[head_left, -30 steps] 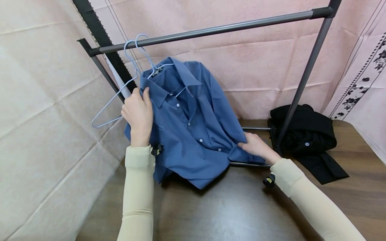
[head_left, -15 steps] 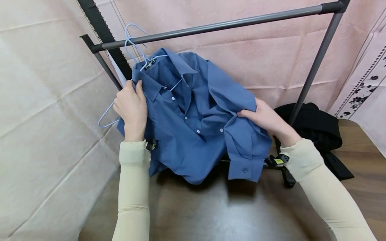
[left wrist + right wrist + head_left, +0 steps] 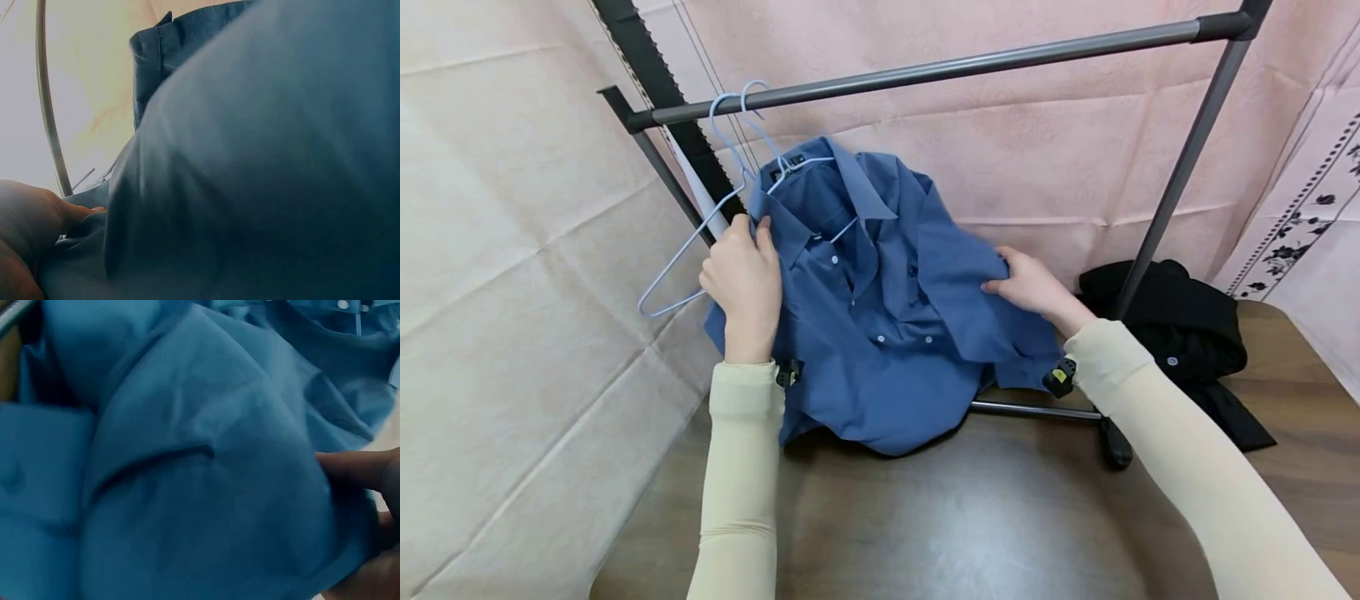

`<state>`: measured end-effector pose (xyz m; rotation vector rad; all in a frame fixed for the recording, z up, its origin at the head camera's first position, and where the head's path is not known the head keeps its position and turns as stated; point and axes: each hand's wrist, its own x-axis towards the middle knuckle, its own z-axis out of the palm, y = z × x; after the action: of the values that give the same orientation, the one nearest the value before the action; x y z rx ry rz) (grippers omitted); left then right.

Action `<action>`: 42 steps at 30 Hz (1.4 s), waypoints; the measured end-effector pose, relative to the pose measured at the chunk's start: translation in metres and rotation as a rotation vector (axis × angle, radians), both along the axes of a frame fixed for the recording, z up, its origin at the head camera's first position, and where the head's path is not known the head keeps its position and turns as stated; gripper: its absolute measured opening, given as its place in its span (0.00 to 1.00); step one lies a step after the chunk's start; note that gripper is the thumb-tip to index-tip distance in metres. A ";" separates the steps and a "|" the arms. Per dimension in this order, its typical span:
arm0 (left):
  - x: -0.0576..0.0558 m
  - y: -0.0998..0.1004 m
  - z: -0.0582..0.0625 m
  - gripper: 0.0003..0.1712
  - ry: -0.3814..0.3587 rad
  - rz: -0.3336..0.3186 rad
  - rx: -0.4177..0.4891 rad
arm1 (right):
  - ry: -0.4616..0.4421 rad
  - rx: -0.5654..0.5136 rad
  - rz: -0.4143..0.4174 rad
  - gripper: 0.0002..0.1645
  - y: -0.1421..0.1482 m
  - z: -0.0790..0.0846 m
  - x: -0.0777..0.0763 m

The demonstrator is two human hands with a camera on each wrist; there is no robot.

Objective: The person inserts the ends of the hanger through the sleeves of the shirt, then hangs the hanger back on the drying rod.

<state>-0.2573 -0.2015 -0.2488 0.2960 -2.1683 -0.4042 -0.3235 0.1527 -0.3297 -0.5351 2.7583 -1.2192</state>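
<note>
A blue button-up shirt (image 3: pixel 880 375) hangs on a light blue hanger (image 3: pixel 811 161) whose hook loops over the rack's bar (image 3: pixel 925 79). My left hand (image 3: pixel 745 279) grips the shirt at its left shoulder, just below the collar. In the left wrist view, that hand (image 3: pixel 37 215) shows at the lower left, with cloth filling most of the frame. My right hand (image 3: pixel 1030 287) pinches the sleeve on the right side, thumb in front and fingers behind. The right wrist view has the thumb (image 3: pixel 356 469) against the sleeve cloth (image 3: pixel 212 506).
A second light blue hanger (image 3: pixel 658 292) hangs left of the shirt, partly behind my left hand. Folded black clothing (image 3: pixel 1195 325) lies at the right on the wooden table (image 3: pixel 970 517). The rack's right post (image 3: pixel 1187 158) slants down beside it. Patterned cloth (image 3: pixel 1037 158) hangs behind.
My right hand rose from near the cuff to higher up the sleeve, lifting it, then moved slightly left. The left hand shifted left and up, then back, the shirt and hanger moving with it.
</note>
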 end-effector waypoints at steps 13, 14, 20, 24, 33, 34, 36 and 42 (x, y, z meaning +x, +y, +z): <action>0.012 0.018 -0.007 0.28 0.005 -0.011 -0.029 | -0.037 0.159 0.038 0.43 -0.015 -0.062 -0.001; 0.013 0.020 -0.008 0.29 0.001 -0.017 -0.031 | -0.036 0.172 0.033 0.43 -0.015 -0.064 0.001; 0.017 0.028 -0.007 0.33 -0.014 -0.031 -0.056 | -0.034 0.243 -0.004 0.40 -0.015 -0.071 0.007; 0.020 0.030 -0.008 0.35 0.006 -0.043 -0.103 | -0.009 0.253 -0.019 0.39 -0.012 -0.073 0.011; 0.021 0.037 -0.015 0.37 0.057 -0.059 -0.161 | 0.056 0.175 -0.020 0.37 0.007 -0.059 0.026; 0.021 0.038 -0.015 0.36 0.071 -0.074 -0.165 | 0.067 0.167 -0.019 0.36 0.010 -0.057 0.027; 0.019 0.041 -0.016 0.35 0.112 -0.114 -0.176 | 0.084 0.148 -0.012 0.36 0.015 -0.053 0.030; 0.010 0.057 -0.021 0.27 0.257 -0.319 -0.201 | 0.132 0.119 -0.020 0.35 0.033 -0.042 0.036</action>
<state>-0.2470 -0.1445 -0.2701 -0.2069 -1.9834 -0.3743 -0.2871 0.1854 -0.3714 -0.5976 2.9294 -1.0504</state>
